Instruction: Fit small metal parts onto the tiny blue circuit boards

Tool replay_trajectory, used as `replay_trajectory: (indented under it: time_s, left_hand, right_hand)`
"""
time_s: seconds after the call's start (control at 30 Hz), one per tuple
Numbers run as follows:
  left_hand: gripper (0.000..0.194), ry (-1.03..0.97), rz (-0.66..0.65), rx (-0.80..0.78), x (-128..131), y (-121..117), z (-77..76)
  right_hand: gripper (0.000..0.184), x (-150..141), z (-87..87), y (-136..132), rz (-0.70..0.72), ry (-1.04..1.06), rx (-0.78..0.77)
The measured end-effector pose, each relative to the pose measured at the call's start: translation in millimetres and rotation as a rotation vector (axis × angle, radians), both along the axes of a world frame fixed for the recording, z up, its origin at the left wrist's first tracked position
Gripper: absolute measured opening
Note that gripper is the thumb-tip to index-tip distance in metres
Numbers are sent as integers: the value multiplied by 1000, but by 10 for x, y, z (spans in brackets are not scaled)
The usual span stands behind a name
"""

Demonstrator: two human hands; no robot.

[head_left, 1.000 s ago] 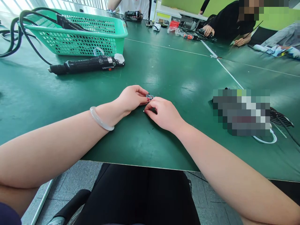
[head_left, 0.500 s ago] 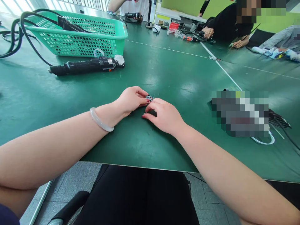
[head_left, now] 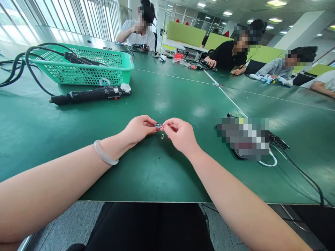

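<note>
A small circuit board [head_left: 158, 126], densely patterned in dark and light, is held low over the green table. My left hand [head_left: 138, 130] is closed on its left end between thumb and fingers. My right hand [head_left: 181, 134] pinches at the right end with thumb and forefinger, hiding that edge. Just below the fingertips lies a tiny pale rectangular frame [head_left: 162, 136], flat on the table and touched by neither hand.
A black electric screwdriver [head_left: 89, 94] lies before a green basket [head_left: 86, 71] holding cables. On the right is a blurred grey device [head_left: 243, 137] with cords. The table's near edge [head_left: 146, 201] runs above my lap. Several people sit around the far side.
The view has tilted up, showing more of the room. My right thumb and forefinger have closed at the board's right end. The tiny pale frame now shows on the table below them.
</note>
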State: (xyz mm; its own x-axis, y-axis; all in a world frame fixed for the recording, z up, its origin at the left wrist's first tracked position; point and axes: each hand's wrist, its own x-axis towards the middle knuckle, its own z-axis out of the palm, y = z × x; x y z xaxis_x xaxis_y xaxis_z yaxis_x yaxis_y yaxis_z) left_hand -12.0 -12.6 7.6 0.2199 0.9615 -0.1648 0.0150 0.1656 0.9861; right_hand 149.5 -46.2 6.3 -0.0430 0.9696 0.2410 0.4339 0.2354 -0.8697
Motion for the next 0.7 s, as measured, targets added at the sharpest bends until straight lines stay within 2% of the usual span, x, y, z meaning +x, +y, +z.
replay_trajectory:
  time_s: [0.1, 0.23, 0.47, 0.7]
  left_hand:
    - [30, -3, -29, 2, 23, -14, -12]
    - [27, -20, -49, 12, 45, -31, -14]
    - [24, -108, -89, -9, 54, -48, -5]
    - [24, -146, -70, -30, 42, -34, -26]
  right_hand:
    - [18, 40, -16, 56, -38, 179, -98]
    - [18, 28, -63, 94, -58, 259, -90]
    - [19, -14, -147, 107, -112, 155, -40]
    - [18, -23, -103, 68, -149, 21, 35]
